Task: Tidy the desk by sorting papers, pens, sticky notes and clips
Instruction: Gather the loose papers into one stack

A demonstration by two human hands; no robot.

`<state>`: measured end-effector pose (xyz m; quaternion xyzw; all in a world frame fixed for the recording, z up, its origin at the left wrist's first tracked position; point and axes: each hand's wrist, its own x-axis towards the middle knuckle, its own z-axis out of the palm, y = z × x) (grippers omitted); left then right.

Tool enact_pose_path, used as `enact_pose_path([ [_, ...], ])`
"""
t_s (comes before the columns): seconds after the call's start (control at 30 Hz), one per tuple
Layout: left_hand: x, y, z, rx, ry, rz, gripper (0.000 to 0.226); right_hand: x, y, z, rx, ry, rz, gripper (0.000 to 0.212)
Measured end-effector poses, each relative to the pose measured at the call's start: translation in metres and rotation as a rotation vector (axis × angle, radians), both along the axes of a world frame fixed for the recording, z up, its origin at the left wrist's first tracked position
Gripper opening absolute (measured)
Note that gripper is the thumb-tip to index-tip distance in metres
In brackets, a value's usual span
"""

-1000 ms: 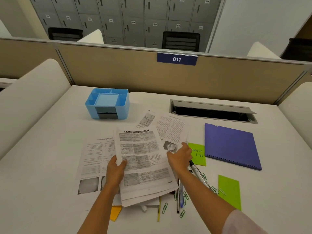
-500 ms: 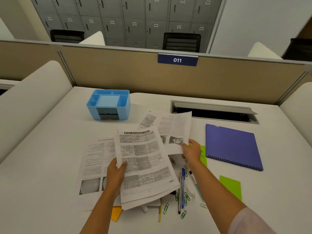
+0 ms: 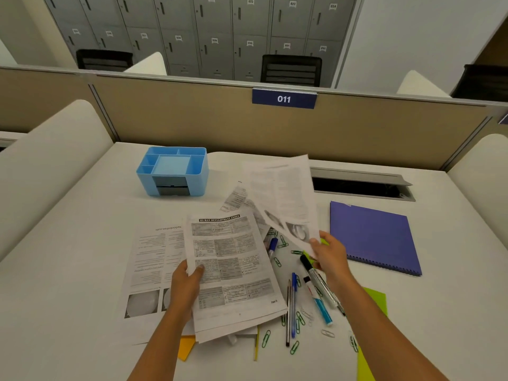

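- Your left hand (image 3: 187,287) grips the paper stack (image 3: 233,270) at its left edge, thumb on top. Your right hand (image 3: 328,257) pinches the near corner of one lifted sheet (image 3: 283,196), which rises off the counter (image 3: 68,270) beyond that hand.
- That sheet is light and limp, and held by one corner it will probably flop. The stack is stiffer, so hold it along a long edge.
- Papers: the lifted one, at least three in the stack, one flat sheet (image 3: 154,265) left of your left hand, and one covered sheet (image 3: 237,196) beyond the stack.
- Between your hands lie five pens and markers (image 3: 293,303). They are round and likely to roll, so take each mid-barrel.
- There are more than ten paper clips (image 3: 295,347), small and slippery. Sweeping them together should beat picking singly.
- Sticky notes: three green notes (image 3: 378,298) around your right arm and one orange note (image 3: 187,349) by your left forearm. They are thin, so lift them by an edge.
- One blue organizer (image 3: 173,171) stands beyond your left hand.
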<state>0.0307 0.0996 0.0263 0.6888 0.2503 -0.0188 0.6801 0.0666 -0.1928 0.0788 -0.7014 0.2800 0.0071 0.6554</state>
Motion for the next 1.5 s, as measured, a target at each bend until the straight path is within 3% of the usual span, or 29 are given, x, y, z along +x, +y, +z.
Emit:
enact_pose_path([
  [0.17,0.0,-0.001,0.002,-0.001,-0.001,-0.01,0.031,-0.033,0.027,-0.028,-0.023,0.086,0.195,0.025],
  [0.43,-0.001,-0.005,0.01,-0.051,-0.003,0.045,0.034,-0.055,0.054,-0.041,-0.04,0.108,0.326,0.017],
  [0.63,-0.005,-0.005,0.005,0.087,-0.028,-0.039,0.046,-0.056,0.062,-0.041,-0.124,0.099,0.409,0.019],
  [0.77,-0.006,-0.004,0.006,0.149,-0.041,-0.037,0.051,-0.043,0.058,-0.041,-0.105,0.112,0.379,0.022],
  [1.03,-0.006,0.001,0.006,0.143,-0.063,-0.056,0.05,-0.008,0.057,-0.033,0.164,0.11,0.156,0.015],
  [1.5,-0.007,0.006,0.004,0.148,-0.026,-0.067,0.054,0.003,0.066,-0.028,0.19,0.175,0.154,0.02],
])
